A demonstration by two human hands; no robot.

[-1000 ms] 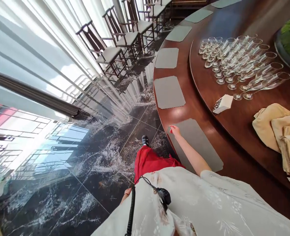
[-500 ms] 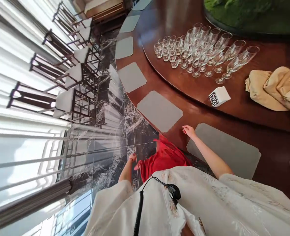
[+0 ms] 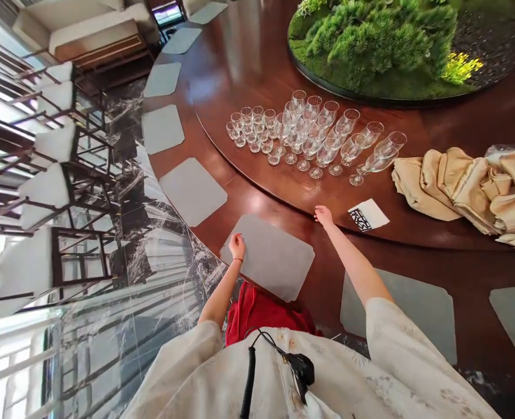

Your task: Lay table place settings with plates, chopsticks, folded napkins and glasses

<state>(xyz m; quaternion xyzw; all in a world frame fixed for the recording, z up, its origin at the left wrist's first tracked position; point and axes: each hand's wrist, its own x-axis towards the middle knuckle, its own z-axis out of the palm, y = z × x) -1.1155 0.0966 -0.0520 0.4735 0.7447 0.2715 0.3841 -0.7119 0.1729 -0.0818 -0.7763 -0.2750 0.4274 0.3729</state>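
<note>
My left hand (image 3: 237, 247), a thin bracelet at its wrist, is over the left part of a grey placemat (image 3: 274, 256) on the wooden table. Its fingers are loosely bent with nothing visible in them. Farther forward, my right hand (image 3: 324, 216) hovers by the edge of the raised turntable (image 3: 257, 189), fingers loosely apart and holding nothing I can see. Just right of it lies a white card (image 3: 373, 214) with a black pattern. Beyond my hands stand several stemmed glasses (image 3: 327, 152) and small tumblers (image 3: 273, 156) in close rows.
Folded gold cloths (image 3: 458, 180) are heaped at the right of the turntable. A planted green centrepiece (image 3: 370, 52) fills the middle. More placemats (image 3: 194, 191) line the rim. Chairs (image 3: 50, 148) stand along the left, across a marble floor, with a sofa (image 3: 95, 41) behind.
My view has shifted forward along the table. My left hand has risen from beside my body to above a placemat, and my right hand has reached toward the turntable.
</note>
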